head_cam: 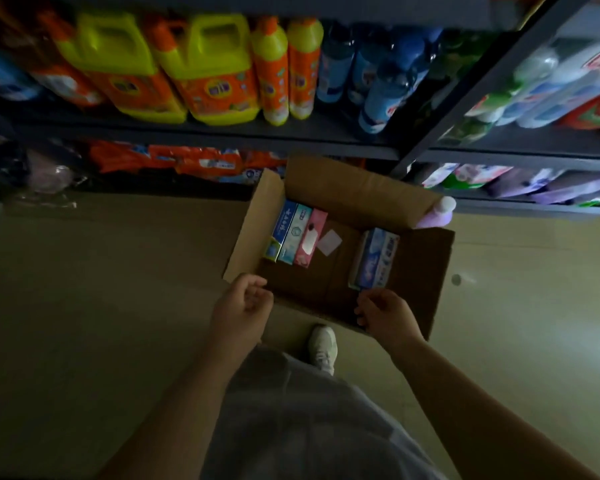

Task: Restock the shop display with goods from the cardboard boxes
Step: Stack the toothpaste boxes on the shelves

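An open cardboard box [357,192] sits on the tiled floor [84,289] below dark metal shelving [222,133]. Inside it, against its left wall, three slim cartons stand side by side: a blue carton [283,230] with white characters too blurred to read, a teal carton [295,237] and a pink carton [310,239]. Toward the box's right side lies a pale blue carton [376,259], its print also unreadable. A lilac bottle [437,216] with a white cap stands at the box's far right corner.

The left hand [245,301] hovers at the box's near left corner, fingers loosely curled, holding nothing. The right hand [383,311] is at the near edge; its fingers are bent there, but whether they pinch the cardboard I cannot tell.

Above the box, the shelf carries yellow detergent jugs [201,67] with orange labels; the brand is illegible. A white shoe [323,344] shows just behind the box.
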